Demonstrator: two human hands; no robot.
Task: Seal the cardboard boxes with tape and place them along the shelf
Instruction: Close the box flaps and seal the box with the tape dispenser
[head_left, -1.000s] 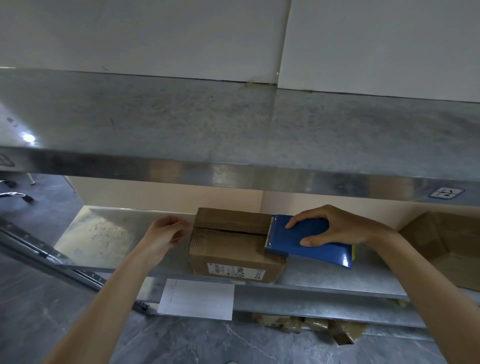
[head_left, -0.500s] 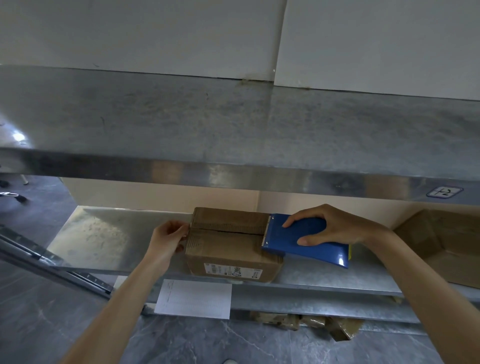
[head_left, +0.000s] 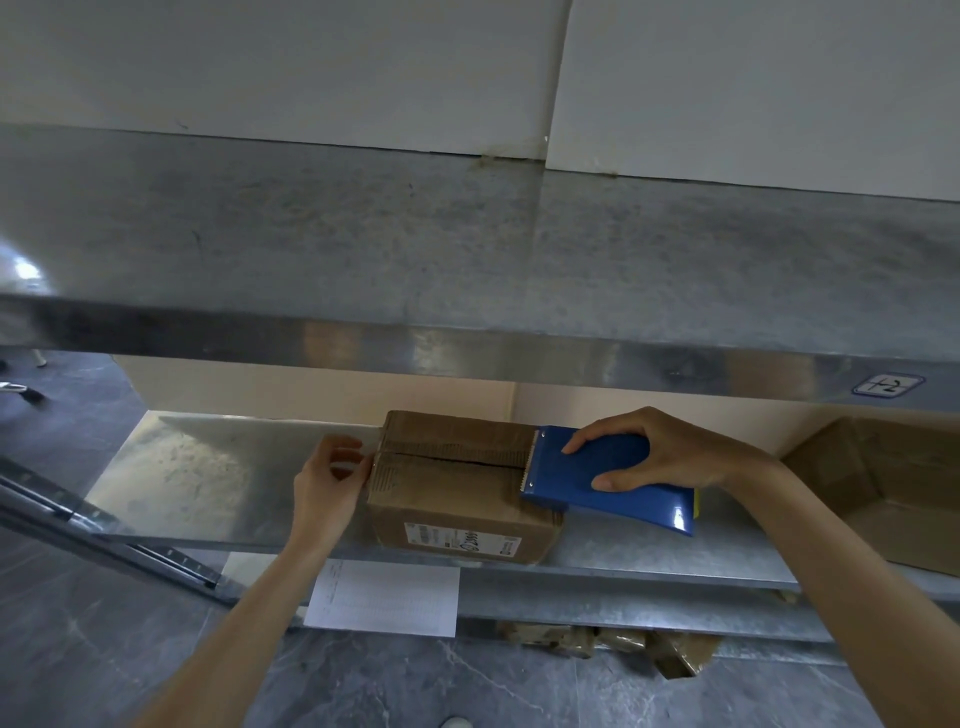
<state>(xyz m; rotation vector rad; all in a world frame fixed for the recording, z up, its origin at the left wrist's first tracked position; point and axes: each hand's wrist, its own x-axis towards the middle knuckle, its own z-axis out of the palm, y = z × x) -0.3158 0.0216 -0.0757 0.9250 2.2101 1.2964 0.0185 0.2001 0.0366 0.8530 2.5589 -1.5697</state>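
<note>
A small brown cardboard box (head_left: 457, 499) with a white label on its front stands on the lower metal shelf (head_left: 208, 478). Its top flaps meet along a dark seam. My right hand (head_left: 660, 452) grips a blue tape dispenser (head_left: 613, 478), whose toothed edge rests on the right end of the box top. My left hand (head_left: 330, 478) presses its fingers against the box's left end, where a strip of clear tape seems to lie; whether it holds the tape I cannot tell.
A wide metal upper shelf (head_left: 467, 249) overhangs the work area. A large open cardboard box (head_left: 883, 478) sits on the lower shelf at the right. A white paper sheet (head_left: 384, 597) hangs on the shelf front. Crumpled brown scraps (head_left: 623, 644) lie on the grey floor below.
My left hand has moved right from beside the box to press on its left end. The dispenser has stayed at the box's right end.
</note>
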